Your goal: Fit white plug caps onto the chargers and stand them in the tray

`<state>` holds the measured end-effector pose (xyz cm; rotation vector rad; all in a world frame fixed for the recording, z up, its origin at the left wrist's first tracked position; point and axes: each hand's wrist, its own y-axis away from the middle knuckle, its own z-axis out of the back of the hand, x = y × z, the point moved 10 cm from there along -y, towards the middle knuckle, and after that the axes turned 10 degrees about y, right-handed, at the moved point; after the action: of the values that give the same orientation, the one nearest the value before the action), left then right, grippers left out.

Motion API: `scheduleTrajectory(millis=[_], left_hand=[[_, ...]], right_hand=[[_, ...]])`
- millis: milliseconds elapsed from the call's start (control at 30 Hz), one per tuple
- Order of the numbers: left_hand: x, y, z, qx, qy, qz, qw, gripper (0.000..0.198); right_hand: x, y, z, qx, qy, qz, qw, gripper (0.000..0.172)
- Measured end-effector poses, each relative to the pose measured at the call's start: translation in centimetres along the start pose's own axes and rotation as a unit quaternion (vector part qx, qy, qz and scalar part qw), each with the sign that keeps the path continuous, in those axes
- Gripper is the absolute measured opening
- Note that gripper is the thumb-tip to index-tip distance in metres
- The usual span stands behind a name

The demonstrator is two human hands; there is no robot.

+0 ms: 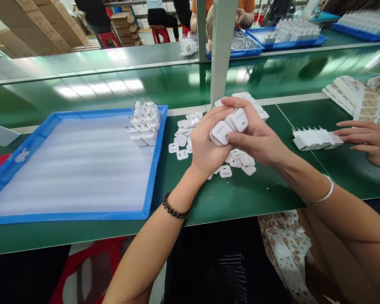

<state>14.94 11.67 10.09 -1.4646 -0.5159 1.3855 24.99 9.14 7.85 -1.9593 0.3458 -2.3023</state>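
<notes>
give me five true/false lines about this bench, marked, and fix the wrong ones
1. The left hand and right hand together hold white adapters. True.
2. The nearest tray lies to the right of both hands. False: the blue tray lies to their left.
3. A black beaded bracelet is on the left wrist. True.
4. The adapters in that tray have their pins pointing down. False: the pins of the tray adapters point up.
5. Another person's hand is at a row of adapters on the right. True.
</notes>
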Motion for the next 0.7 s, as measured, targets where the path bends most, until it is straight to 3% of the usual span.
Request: scheduleTrajectory(millis=[133,267,333,433,567,700], left_hand=[[-0.2,0.1,0.4,-0.021,-0.018,-0.016,0.999,0.026],[-1.2,0.1,0.2,-0.012,-0.073,-0.054,0.996,0.026],[-1.7,-0.2,0.1,0.001,-0.073,-0.057,0.996,0.029],[-2.4,-0.6,-0.2,0.031,-0.04,-0.062,0.997,0.034],[-2.7,-0.5,-0.9,0.067,0.006,-0.061,0.996,0.029],[-1.5,-0.1,-1.9,0.114,0.046,-0.004,0.992,0.032]], right_hand=[[-0.1,0.2,-0.5,-0.028,-0.016,0.006,0.999,0.063],[0.5,0.4,-0.1,-0.085,0.006,0.054,0.995,0.046],[0.2,0.1,0.5,-0.088,-0.019,0.046,0.995,0.049],[-1.1,-0.7,1.6,-0.068,-0.08,-0.025,0.994,0.058],[-1.0,-1.5,3.7,-0.071,-0.017,-0.021,0.997,0.035],[-2.5,-1.7,6.2,-0.156,-0.023,-0.051,0.986,0.03]])
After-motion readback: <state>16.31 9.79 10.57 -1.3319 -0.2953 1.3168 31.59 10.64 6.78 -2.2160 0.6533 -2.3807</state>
